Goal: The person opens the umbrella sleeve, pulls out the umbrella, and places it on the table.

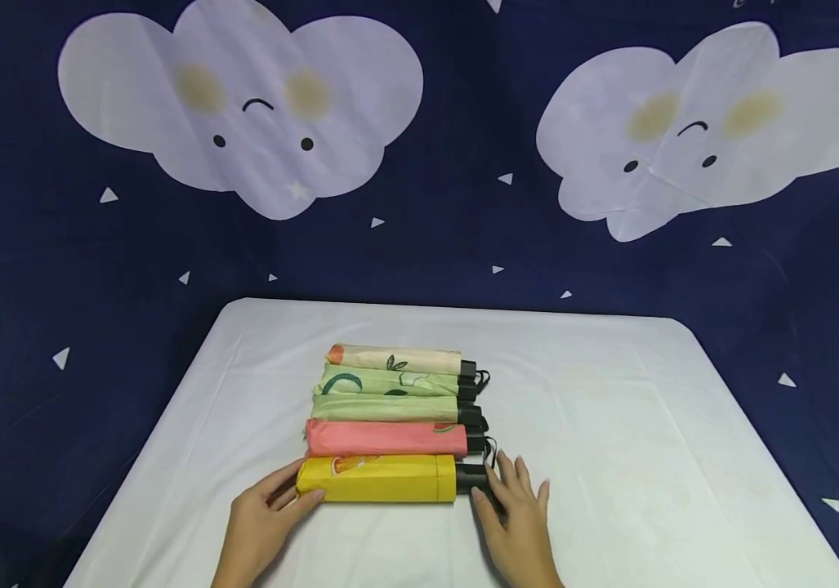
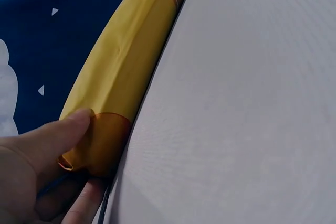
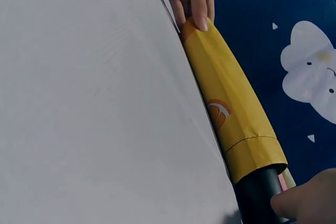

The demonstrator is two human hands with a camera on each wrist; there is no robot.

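A folded yellow umbrella [image 1: 382, 478] with an orange-slice print lies nearest the person on the white table. My left hand [image 1: 261, 514] pinches its left end, thumb on the near side and fingers behind. The left wrist view shows that thumb on the orange tip [image 2: 107, 140]. At the other end, my right hand [image 1: 518, 523] has its thumb against the black handle [image 1: 470, 477] and its index finger by the handle's end, the other fingers spread. Behind it lie a pink umbrella [image 1: 390, 438], a light green umbrella [image 1: 390, 409], a patterned green umbrella [image 1: 375, 381] and a cream umbrella [image 1: 426, 359].
The white-covered table [image 1: 647, 457] extends to both sides of the umbrella row. All the black handles face right, some with wrist loops. Behind the table hangs a dark blue cloth [image 1: 456, 245] printed with clouds and small triangles.
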